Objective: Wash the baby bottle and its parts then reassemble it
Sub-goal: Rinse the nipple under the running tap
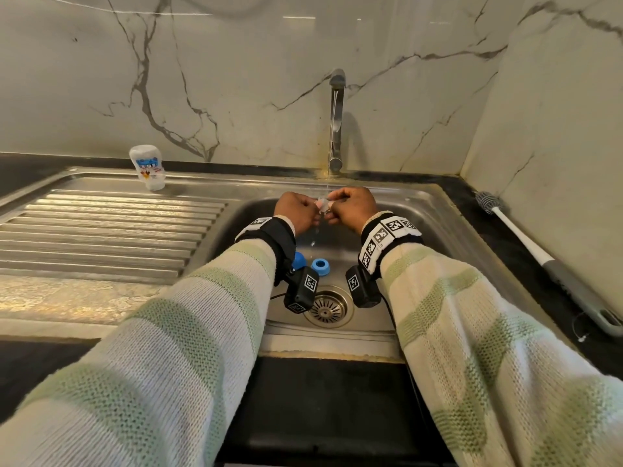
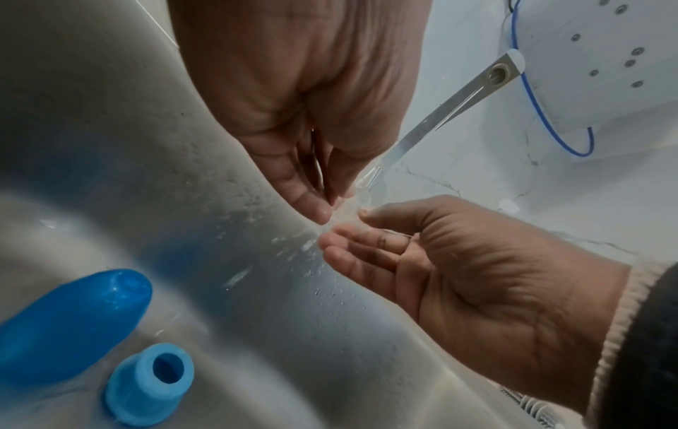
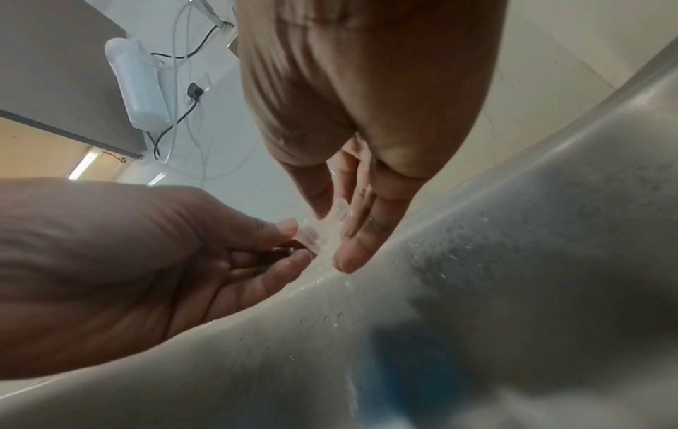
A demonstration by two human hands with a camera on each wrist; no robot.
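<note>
Clear teat [image 1: 324,206] pinched between left hand [image 1: 296,210] and right hand [image 1: 354,205] fingers under running water [image 1: 332,136]

- A small clear silicone piece [image 1: 324,206], pinched between the left hand [image 1: 296,210] and right hand [image 1: 354,205], stayed too hidden to identify.
- A dark-blue rounded plastic cap [image 1: 299,259] sat half behind the left wrist.
- The right wrist view blurred the sink floor.
</note>
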